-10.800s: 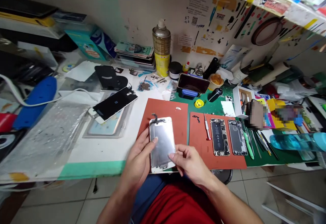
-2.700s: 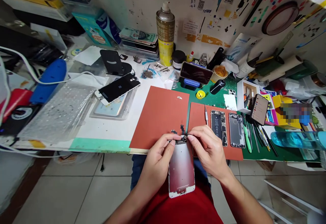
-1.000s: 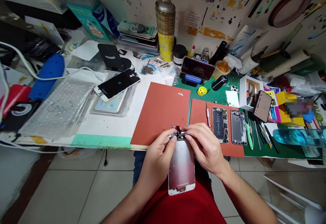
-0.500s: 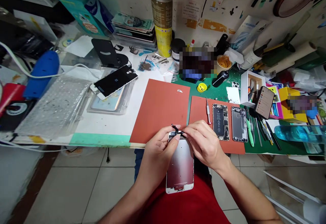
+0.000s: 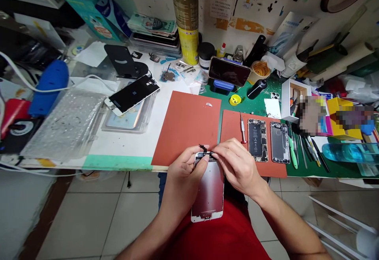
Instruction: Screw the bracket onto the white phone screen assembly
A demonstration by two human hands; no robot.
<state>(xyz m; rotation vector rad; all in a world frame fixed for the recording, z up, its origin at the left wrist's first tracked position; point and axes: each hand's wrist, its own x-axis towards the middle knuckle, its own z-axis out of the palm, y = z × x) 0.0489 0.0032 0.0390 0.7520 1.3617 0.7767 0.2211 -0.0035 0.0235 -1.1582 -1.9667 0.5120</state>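
A white-framed phone screen [image 5: 209, 185], its metal back facing up, is held off the table's front edge. My left hand [image 5: 185, 173] is closed on its upper left side, with the thumb across the top end. A thin black flex cable [image 5: 203, 148] sticks up from that end, between the hands. My right hand [image 5: 237, 165] pinches at the cable's right side by the screen's top edge; the fingertips partly hide the spot. On the red mat beyond lie a screwdriver [image 5: 242, 128], an opened phone with battery and board [image 5: 257, 141], and a bare phone housing [image 5: 280, 142].
Another phone screen [image 5: 133, 94] rests on a clear plastic case at left. A tall spray can [image 5: 185, 23] stands at the back, beside a phone on a blue stand [image 5: 228, 72]. Tweezers and a green pry tool [image 5: 292, 153] lie right, near a blue bottle [image 5: 349, 152].
The view has shifted slightly. Both hands keep their hold at the top of the screen, with only small movement of the fingers there.
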